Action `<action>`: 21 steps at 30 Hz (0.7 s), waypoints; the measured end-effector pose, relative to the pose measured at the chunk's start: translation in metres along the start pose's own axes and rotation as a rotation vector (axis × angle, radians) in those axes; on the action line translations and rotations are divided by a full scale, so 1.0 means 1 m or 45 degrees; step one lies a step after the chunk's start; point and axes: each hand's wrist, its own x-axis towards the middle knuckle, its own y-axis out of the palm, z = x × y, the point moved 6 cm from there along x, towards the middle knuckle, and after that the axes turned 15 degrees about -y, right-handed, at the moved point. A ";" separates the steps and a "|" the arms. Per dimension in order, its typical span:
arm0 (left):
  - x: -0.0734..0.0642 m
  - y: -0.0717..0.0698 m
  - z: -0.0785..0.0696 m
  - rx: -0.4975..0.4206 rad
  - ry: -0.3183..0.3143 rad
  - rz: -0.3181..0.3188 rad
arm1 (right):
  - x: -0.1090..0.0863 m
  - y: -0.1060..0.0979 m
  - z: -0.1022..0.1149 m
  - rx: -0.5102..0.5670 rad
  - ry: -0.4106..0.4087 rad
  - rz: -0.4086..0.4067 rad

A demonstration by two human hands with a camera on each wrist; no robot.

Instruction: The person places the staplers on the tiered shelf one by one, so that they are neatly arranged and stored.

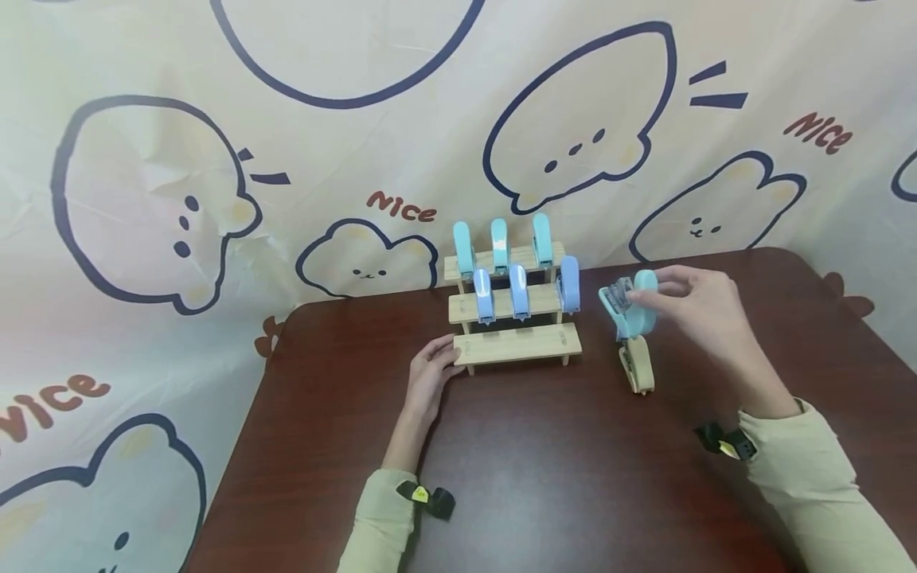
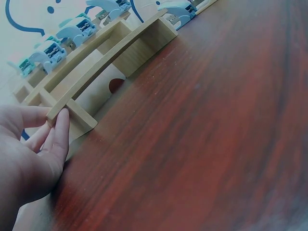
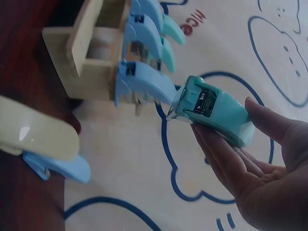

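Note:
My right hand (image 1: 705,310) pinches a teal stapler (image 3: 216,110) between thumb and fingers, to the right of a three-tier wooden rack (image 1: 517,344). In the right wrist view its metal works show, with a clear part at the front end. My left hand (image 2: 36,149) grips the left end of the rack's lowest tier, thumb above and fingers beneath. Three teal staplers, one of them the middle stapler (image 1: 499,245), stand on the top tier. Three blue staplers, among them the right-hand stapler (image 1: 569,284), stand on the middle tier.
A cream stapler (image 1: 637,364) lies on the dark wooden table (image 1: 544,477), right of the rack. Close behind it is a light blue stapler (image 3: 60,166). A cartoon-printed cloth (image 1: 401,151) hangs right behind the table.

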 end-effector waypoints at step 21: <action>0.000 0.001 0.000 -0.008 -0.005 0.006 | 0.007 0.082 0.013 -0.083 -0.162 0.136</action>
